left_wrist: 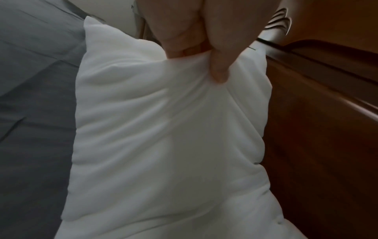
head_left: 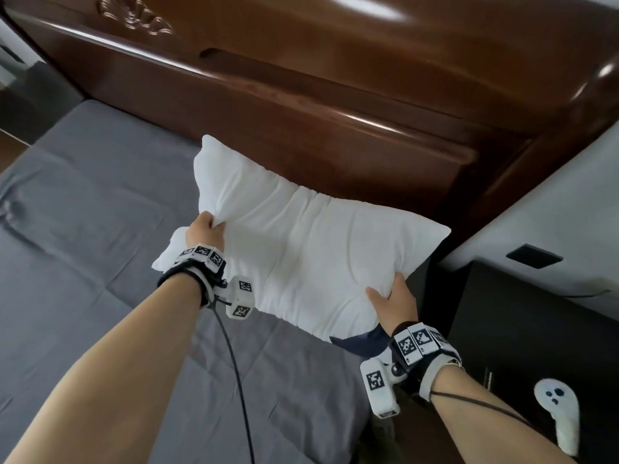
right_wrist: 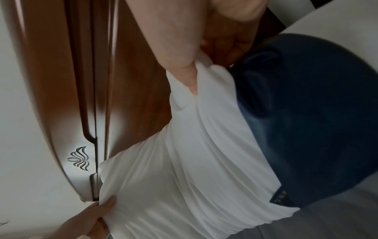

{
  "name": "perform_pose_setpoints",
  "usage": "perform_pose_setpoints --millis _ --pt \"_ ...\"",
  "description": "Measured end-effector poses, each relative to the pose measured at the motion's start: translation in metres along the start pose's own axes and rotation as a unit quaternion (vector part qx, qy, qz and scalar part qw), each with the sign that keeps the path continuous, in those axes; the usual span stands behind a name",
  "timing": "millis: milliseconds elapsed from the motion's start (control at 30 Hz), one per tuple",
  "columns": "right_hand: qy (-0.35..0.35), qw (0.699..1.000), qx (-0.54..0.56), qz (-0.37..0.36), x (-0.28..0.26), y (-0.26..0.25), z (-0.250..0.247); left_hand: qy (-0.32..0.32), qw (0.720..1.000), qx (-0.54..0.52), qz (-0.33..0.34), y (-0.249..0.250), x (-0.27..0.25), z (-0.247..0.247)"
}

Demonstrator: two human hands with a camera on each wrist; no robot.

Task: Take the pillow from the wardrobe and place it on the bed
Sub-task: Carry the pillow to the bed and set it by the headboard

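Note:
A white pillow [head_left: 301, 236] is held above the grey bed [head_left: 83, 246], close to the wooden headboard [head_left: 301, 105]. My left hand [head_left: 206, 231] grips its near left edge, bunching the fabric. My right hand [head_left: 392, 301] grips the near right corner. In the left wrist view the thumb [left_wrist: 219, 71] presses into the pillow [left_wrist: 163, 137]. In the right wrist view the pillow [right_wrist: 194, 169] stretches away from my right hand [right_wrist: 192, 67] towards my left hand [right_wrist: 96, 215]. A dark blue patch [head_left: 361, 341] shows under the pillow's near right corner.
A dark bedside cabinet [head_left: 536, 329] with a white ghost sticker [head_left: 559, 410] stands right of the bed. A white wall [head_left: 552, 212] with a dark socket [head_left: 534, 256] lies behind it. Cables run from both wrist bands.

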State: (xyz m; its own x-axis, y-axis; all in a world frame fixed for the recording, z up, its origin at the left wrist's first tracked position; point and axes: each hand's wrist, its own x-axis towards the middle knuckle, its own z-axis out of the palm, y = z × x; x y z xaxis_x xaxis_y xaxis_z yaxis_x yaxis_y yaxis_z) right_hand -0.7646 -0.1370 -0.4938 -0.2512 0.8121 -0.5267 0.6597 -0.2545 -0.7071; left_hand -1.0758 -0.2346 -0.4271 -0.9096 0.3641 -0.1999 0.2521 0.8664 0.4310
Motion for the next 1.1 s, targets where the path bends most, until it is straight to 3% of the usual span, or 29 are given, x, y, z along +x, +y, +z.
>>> perform_pose_setpoints --millis 333,567,767,900,1000,1100 --pt "0.055 0.997 0.058 -0.001 0.051 0.012 0.039 0.039 0.997 -0.062 -0.008 -0.010 0.089 0.041" --pt "0.039 0.997 0.066 -0.011 0.047 -0.003 0.042 0.071 0.993 -0.087 -0.038 -0.005 0.096 0.034" --pt "0.031 0.999 0.020 0.023 0.059 -0.013 0.044 0.014 0.999 -0.025 -0.041 -0.004 0.102 0.020" --pt "0.032 0.997 -0.004 0.077 0.071 0.010 0.045 -0.039 0.997 0.050 -0.053 -0.030 0.119 0.041" --pt "0.038 0.994 0.000 0.106 0.075 0.027 0.048 -0.120 0.991 0.047 -0.048 -0.052 0.118 0.065" --pt "0.052 0.991 -0.008 0.124 0.081 0.041 0.053 -0.147 0.987 0.042 -0.055 -0.065 0.105 0.083"
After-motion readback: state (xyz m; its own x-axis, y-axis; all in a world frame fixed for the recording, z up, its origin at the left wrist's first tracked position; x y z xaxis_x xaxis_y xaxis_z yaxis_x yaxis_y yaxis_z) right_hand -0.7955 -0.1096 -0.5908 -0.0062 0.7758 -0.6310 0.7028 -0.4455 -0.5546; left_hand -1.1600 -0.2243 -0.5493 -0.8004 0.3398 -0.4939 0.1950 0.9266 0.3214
